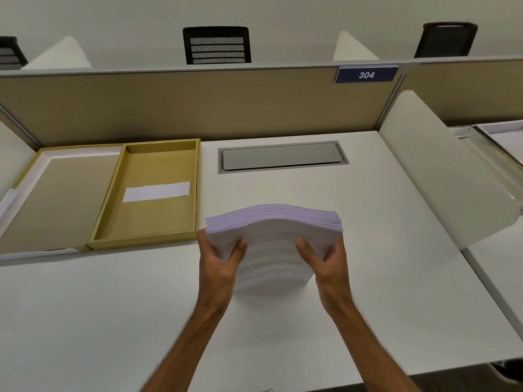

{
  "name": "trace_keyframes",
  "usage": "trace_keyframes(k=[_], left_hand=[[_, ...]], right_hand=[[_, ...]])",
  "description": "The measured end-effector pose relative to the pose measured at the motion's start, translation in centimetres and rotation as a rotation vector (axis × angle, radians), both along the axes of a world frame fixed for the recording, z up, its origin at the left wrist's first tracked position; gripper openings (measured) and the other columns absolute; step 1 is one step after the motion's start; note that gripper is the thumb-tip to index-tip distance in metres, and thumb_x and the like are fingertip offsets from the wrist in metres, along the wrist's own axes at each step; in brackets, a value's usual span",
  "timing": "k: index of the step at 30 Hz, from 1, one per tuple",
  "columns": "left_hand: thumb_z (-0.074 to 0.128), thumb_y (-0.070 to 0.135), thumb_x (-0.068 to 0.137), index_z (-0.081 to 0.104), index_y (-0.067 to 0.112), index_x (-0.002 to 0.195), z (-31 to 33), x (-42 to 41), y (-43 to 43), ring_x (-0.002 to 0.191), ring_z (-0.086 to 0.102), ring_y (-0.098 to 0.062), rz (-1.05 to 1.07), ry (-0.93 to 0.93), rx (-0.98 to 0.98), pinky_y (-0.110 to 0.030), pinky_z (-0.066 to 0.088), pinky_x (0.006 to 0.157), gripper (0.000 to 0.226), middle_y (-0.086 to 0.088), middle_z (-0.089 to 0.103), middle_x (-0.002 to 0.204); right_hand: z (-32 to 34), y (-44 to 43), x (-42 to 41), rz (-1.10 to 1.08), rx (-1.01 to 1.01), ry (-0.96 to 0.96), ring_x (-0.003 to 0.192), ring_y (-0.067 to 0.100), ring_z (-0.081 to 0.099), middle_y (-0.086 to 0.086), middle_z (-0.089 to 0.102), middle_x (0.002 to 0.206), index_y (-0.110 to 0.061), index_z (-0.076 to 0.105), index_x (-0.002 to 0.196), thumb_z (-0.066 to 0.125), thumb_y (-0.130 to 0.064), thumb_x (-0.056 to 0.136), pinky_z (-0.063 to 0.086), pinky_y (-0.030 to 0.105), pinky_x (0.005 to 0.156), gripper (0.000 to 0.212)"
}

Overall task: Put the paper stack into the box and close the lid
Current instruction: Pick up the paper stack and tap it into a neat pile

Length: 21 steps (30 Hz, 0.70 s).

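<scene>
A thick stack of printed white paper (273,236) stands on its lower edge on the white desk, tilted toward me and bowed at the top. My left hand (218,258) grips its left side, thumb on the front page. My right hand (325,256) grips its right side the same way. The yellow-tan box (158,171) lies open at the left, just beyond and left of the stack, with a white slip (157,191) on its bottom. Its lid (56,193) lies flat, folded out to the left of the box.
A grey cable hatch (283,156) is set into the desk (113,321) behind the stack. A tan partition (198,103) with a "304" sign (366,75) closes the back. White side dividers (441,179) stand at the right. Black chairs (216,45) sit beyond.
</scene>
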<state>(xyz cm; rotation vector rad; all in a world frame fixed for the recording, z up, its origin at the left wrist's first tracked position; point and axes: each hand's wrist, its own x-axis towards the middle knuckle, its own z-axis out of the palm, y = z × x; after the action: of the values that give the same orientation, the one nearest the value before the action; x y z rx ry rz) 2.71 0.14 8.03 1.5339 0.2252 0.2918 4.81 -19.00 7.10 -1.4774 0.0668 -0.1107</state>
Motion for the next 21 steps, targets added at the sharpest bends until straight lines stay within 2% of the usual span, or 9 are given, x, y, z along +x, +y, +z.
trace_keyframes(k=[3,6,9,11,14,17,21], left_hand=[[0.068,0.035,0.085,0.044,0.040,0.117,-0.4,0.2,0.1,0.099,0.063,0.001,-0.006,0.000,-0.006,-0.019,0.056,0.076,0.041,0.022,0.065,0.104],[0.066,0.029,0.089,0.044,0.043,0.121,-0.9,-0.1,0.8,0.101,0.062,0.005,-0.020,0.022,0.065,-0.012,0.053,0.075,0.041,0.026,0.064,0.105],[0.060,0.014,0.094,0.046,0.046,0.121,-2.0,-0.9,2.0,0.104,0.062,0.006,-0.075,0.059,0.171,-0.009,0.051,0.076,0.044,0.033,0.065,0.104],[0.060,0.003,0.095,0.052,0.042,0.118,-2.7,-1.3,2.6,0.102,0.064,0.004,-0.071,0.067,0.223,-0.009,0.051,0.076,0.046,0.032,0.067,0.103],[0.063,-0.003,0.091,0.060,0.030,0.117,-3.2,-1.2,3.0,0.097,0.067,0.002,-0.029,0.052,0.269,-0.008,0.051,0.074,0.042,0.031,0.070,0.100],[0.064,-0.003,0.090,0.063,0.031,0.113,-3.1,-1.0,3.0,0.095,0.068,-0.001,-0.028,0.023,0.270,-0.010,0.051,0.075,0.041,0.026,0.072,0.101],[0.064,-0.002,0.091,0.062,0.026,0.117,-3.6,-1.2,2.9,0.097,0.068,-0.002,-0.041,0.029,0.249,-0.011,0.051,0.078,0.039,0.023,0.072,0.103]], right_hand=[[-0.5,-0.5,0.2,0.042,-0.032,-0.011,0.110,0.012,0.065,-0.005,0.068,0.118,-0.029,0.050,0.133,0.080,-0.039,0.075,0.054,0.019,0.083,0.066],[-1.3,-1.6,0.3,0.076,-0.108,0.010,0.110,0.012,0.064,-0.008,0.069,0.116,-0.023,0.051,0.134,0.078,-0.032,0.077,0.054,0.019,0.083,0.064],[-2.4,-3.3,0.6,0.127,-0.154,0.025,0.112,0.014,0.065,-0.011,0.072,0.115,-0.026,0.061,0.126,0.075,-0.009,0.085,0.055,0.027,0.090,0.046],[-2.6,-4.0,0.8,0.131,-0.152,0.027,0.107,0.014,0.069,-0.009,0.075,0.111,-0.035,0.069,0.113,0.072,0.002,0.086,0.056,0.028,0.088,0.046],[-2.2,-4.2,1.3,0.120,-0.140,0.026,0.097,0.014,0.073,-0.008,0.078,0.102,-0.042,0.075,0.098,0.073,0.005,0.082,0.056,0.022,0.079,0.050],[-2.0,-4.5,1.9,0.112,-0.129,-0.007,0.097,0.021,0.073,-0.005,0.078,0.102,-0.039,0.076,0.098,0.075,0.002,0.082,0.057,0.026,0.080,0.044],[-2.7,-4.7,1.8,0.130,-0.107,-0.015,0.100,0.025,0.071,-0.003,0.077,0.105,-0.037,0.075,0.102,0.075,-0.001,0.082,0.057,0.030,0.084,0.041]])
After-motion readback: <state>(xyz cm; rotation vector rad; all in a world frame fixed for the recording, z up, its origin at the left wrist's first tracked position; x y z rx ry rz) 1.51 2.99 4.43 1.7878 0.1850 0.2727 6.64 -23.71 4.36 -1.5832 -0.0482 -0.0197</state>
